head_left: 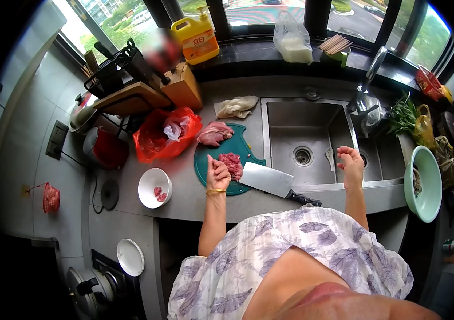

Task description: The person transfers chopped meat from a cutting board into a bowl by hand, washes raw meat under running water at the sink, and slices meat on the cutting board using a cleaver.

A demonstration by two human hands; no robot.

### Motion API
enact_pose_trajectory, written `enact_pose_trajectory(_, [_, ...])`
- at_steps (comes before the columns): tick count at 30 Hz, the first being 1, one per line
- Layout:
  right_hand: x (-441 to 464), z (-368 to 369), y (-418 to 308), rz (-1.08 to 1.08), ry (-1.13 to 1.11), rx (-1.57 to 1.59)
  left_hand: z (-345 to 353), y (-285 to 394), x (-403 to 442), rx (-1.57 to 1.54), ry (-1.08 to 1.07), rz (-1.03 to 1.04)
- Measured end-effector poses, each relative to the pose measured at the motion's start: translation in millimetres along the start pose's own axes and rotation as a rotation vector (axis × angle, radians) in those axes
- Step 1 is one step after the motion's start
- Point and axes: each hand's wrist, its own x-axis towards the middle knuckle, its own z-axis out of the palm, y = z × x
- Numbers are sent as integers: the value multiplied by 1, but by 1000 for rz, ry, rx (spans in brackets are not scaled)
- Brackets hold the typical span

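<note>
Over the left part of a green cutting board point(200, 164) is my left hand point(218, 175), its fingers curled together; whether anything is between them is too small to tell. Chopped red meat point(231, 165) lies just beside it on the board. A larger piece of raw meat point(215, 133) rests at the board's top. The cleaver point(267, 179) lies with its blade on the board's edge and its black handle toward the counter's front. My right hand point(349, 160) is raised over the sink's front right part, fingers bent and apart, holding nothing visible. A white bowl point(155, 179) holds small meat pieces.
A red plastic bag point(150, 137) sits behind the bowl. The steel sink point(291, 138) has a white spoon point(330, 159) in it. On the right stands a pale green basin point(431, 184). A cloth point(236, 107), a knife block point(185, 88) and a yellow jug point(199, 44) are at the back.
</note>
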Motion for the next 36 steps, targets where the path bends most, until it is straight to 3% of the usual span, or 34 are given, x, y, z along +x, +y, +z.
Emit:
enact_pose_trajectory(4, [2, -3, 4, 18, -1, -5, 21, -1, -3, 355, 233, 183])
enact_pose_trajectory(5, [3, -3, 6, 19, -1, -6, 12, 8, -2, 406, -99, 109])
enact_pose_trajectory(8, [5, -5, 10, 27, 3, -8, 119, -63, -21, 377, 437, 489])
enact_pose_trajectory(12, [8, -9, 16, 37, 1, -2, 22, -2, -7, -36, 145, 369])
enact_pose_trajectory(13, [8, -9, 17, 38, 1, -4, -1, 6, -7, -173, -105, 191])
enact_pose_trajectory(14, [9, -11, 18, 42, -3, -5, -6, 4, -2, -204, 177, 304])
enact_pose_trajectory(16, [11, -13, 21, 43, -5, -1, 25, -21, -1, -197, 417, 391])
enact_pose_trajectory(19, [10, -13, 18, 49, -3, -7, 45, -47, -12, 107, 269, 428])
enact_pose_trajectory(22, [11, -13, 18, 51, -5, -12, 14, -18, -10, -57, -87, 121])
enact_pose_trajectory(26, [14, -11, 22, 46, -19, -18, 21, -7, -10, 147, -86, 45])
enact_pose_trajectory(30, [14, -8, 23, 52, -21, -17, 42, -19, -14, 544, 256, 220])
enact_pose_trajectory(31, [14, -8, 25, 51, -26, -11, 59, -27, -16, 558, 283, 205])
enact_pose_trajectory(34, [16, -12, 30, 45, -19, -12, 121, -69, -18, 505, 667, 372])
enact_pose_trajectory(35, [15, -13, 32, 45, -16, -20, 105, -55, -13, 461, 646, 354])
enact_pose_trajectory(36, [14, -13, 31, 58, -2, -20, 83, -39, -11, 439, 492, 251])
